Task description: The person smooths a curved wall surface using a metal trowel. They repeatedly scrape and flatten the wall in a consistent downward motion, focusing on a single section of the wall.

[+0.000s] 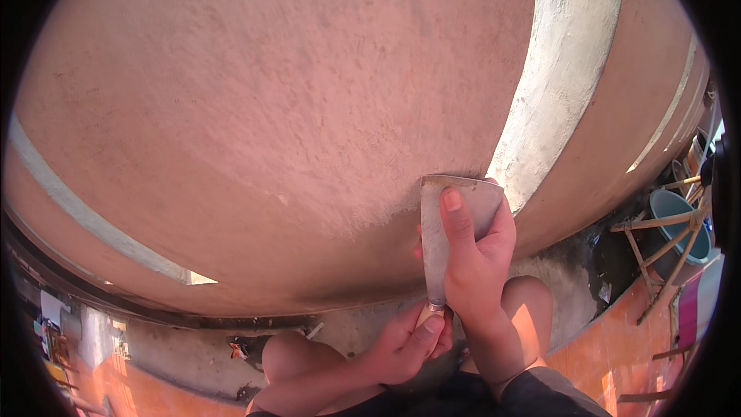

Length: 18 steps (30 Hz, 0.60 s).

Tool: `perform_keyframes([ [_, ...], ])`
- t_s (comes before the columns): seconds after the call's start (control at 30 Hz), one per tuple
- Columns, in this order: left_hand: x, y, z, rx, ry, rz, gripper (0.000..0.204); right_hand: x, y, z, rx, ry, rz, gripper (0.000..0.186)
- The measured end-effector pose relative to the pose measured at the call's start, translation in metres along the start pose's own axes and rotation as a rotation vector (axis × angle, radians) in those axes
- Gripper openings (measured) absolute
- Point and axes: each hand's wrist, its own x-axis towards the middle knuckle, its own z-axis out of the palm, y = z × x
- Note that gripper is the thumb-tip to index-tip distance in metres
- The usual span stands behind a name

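Observation:
A wide metal scraper [436, 239] with a wooden handle is held upright in front of a pink-plastered wall [309, 85]. My left hand [401, 347] grips the handle at the bottom. My right hand [482, 270] wraps around the blade from the right, thumb flat on its face and other fingers mostly hidden behind it. The blade's top edge is at the lower part of the wall, beside a pale, rough vertical band [571, 46]; whether it touches the surface I cannot tell. Around the blade the plaster is mottled, with a darker patch below.
My bare knees [293, 359] are below, near the grey floor strip [193, 347] at the wall's foot. Orange flooring [587, 371] runs behind. At the right stand a wooden frame [648, 224] and a blue-grey tub [695, 243]. Assorted objects crowd the far left edge.

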Motion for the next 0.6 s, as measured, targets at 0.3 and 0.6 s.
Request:
perform_keyframes([
  [0.3,-0.002,0.003,0.004,-0.009,0.056,-0.043,0.03,-0.002,0.0,-0.001,-0.021,0.008,-0.005,0.028],
  [0.6,-0.005,-0.002,0.001,-0.032,0.031,-0.048,0.03,-0.002,0.005,-0.002,-0.062,0.025,-0.051,0.03],
])
